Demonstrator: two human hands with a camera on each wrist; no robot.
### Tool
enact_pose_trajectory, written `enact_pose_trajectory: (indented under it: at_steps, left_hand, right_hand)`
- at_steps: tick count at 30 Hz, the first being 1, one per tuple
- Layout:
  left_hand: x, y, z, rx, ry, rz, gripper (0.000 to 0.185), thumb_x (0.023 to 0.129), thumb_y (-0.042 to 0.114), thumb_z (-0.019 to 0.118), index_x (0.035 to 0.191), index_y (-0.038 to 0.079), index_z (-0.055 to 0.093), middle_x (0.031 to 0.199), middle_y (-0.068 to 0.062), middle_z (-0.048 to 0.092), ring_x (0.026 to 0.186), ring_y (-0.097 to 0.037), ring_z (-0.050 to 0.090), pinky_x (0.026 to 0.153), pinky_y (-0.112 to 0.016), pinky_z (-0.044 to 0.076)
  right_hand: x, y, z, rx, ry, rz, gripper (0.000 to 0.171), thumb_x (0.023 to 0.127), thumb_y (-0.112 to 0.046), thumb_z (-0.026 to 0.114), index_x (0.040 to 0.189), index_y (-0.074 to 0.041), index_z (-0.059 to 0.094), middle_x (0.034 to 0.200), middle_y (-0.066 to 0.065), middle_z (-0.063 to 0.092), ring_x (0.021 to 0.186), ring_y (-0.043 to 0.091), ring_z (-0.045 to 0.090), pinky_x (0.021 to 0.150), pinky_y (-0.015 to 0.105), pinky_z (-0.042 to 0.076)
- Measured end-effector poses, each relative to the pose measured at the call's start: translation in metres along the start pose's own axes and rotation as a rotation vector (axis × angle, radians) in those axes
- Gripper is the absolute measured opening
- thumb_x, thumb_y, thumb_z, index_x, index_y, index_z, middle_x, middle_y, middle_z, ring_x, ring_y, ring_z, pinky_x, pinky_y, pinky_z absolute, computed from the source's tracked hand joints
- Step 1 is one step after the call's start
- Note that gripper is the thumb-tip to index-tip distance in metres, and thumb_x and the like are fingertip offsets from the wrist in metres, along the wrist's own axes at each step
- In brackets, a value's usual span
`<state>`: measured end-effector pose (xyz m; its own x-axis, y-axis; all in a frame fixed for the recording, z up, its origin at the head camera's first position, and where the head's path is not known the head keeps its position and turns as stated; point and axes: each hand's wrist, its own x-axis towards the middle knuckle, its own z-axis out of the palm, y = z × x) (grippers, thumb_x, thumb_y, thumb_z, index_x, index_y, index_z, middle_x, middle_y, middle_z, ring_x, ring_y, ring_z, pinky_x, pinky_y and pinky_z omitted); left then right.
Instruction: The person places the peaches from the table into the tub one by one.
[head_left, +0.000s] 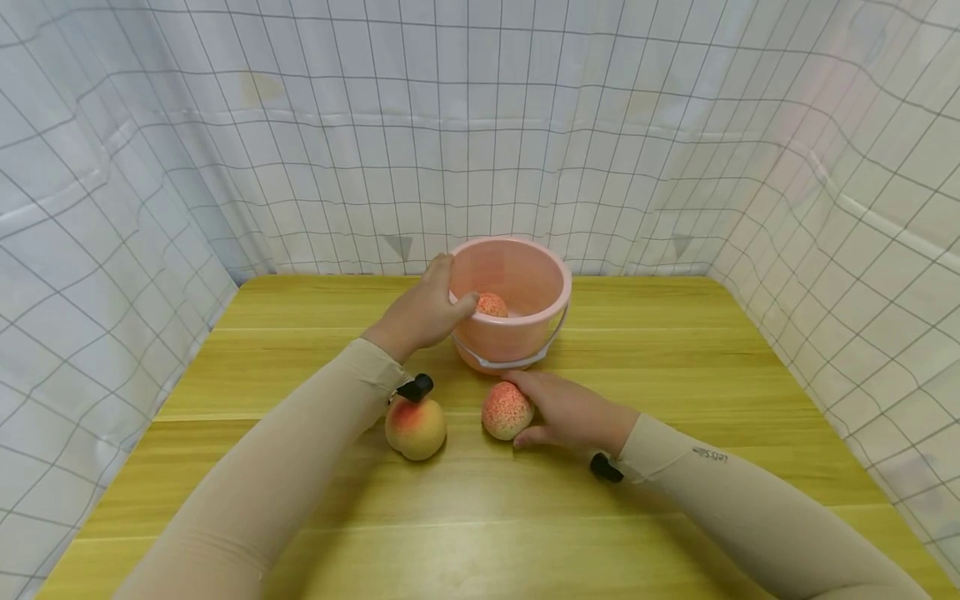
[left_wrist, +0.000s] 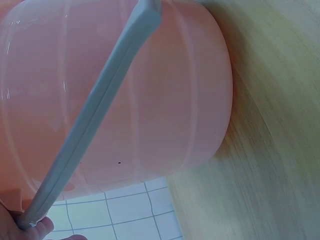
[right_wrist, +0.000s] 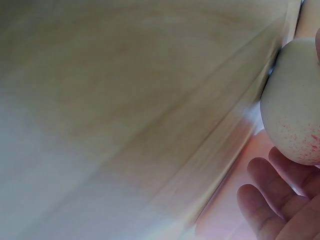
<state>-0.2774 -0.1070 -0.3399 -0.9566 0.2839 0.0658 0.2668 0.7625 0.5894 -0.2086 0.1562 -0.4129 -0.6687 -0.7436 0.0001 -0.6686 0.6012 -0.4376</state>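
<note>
The right hand point(head_left: 570, 412) lies on the wooden table point(head_left: 675, 500) with its fingers curled round a speckled peach point(head_left: 507, 410), grasping it from the right side while the fruit still sits on the wood. This peach is small and rounded, pale cream underneath and thickly dotted with red-pink flecks. In the right wrist view the speckled peach point(right_wrist: 295, 110) shows as a pale dome with fine red spots near the fingers point(right_wrist: 270, 192), which lie along its lower side.

The left hand point(head_left: 423, 312) grips the near-left rim of a pink bucket point(head_left: 525, 333), the thumb hooked over the edge. The bucket is a soft, slightly see-through pink plastic, round, upright on the table, with a grey-white handle point(head_left: 510, 362) hanging down across its front. In the left wrist view the handle point(left_wrist: 95, 120) runs as a pale band across the pink bucket point(left_wrist: 175, 100) wall.

Inside the bucket rests a second speckled fruit point(head_left: 491, 305), near the left wall, just beside the left thumb.

A larger yellow peach with a red blush point(head_left: 416, 427) stands on the table just left of the speckled one, apart from it and under the left forearm.
</note>
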Motion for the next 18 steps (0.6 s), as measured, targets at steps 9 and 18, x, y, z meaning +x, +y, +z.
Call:
enact_pose_trajectory:
  at_steps: [9,18]
  left_hand:
    - [0.0004,-0.0008,0.0001,0.002,-0.002,-0.001,0.091,0.102,0.055,0.046,0.17,0.01,0.005,0.179,-0.013,0.004,0.16,-0.037,0.026,0.128,-0.056,0.03]
    - [-0.0003,0.0006,-0.0003,0.007,-0.002,-0.004,0.092,0.101,0.056,0.046,0.171,0.011,0.005,0.179,-0.013,0.004,0.16,-0.037,0.026,0.128,-0.057,0.03]
  right_hand:
    - [0.0007,-0.0003,-0.0001,0.009,-0.011,0.021,0.088,0.084,-0.038,0.09,0.153,-0.007,0.044,0.141,0.005,0.061,0.132,0.021,0.059,0.115,0.044,0.048]
    - [0.0024,-0.0002,0.0006,0.011,-0.014,-0.006,0.101,0.082,-0.038,0.092,0.163,-0.012,0.036,0.154,0.008,0.054,0.143,0.022,0.052,0.121,0.046,0.042]
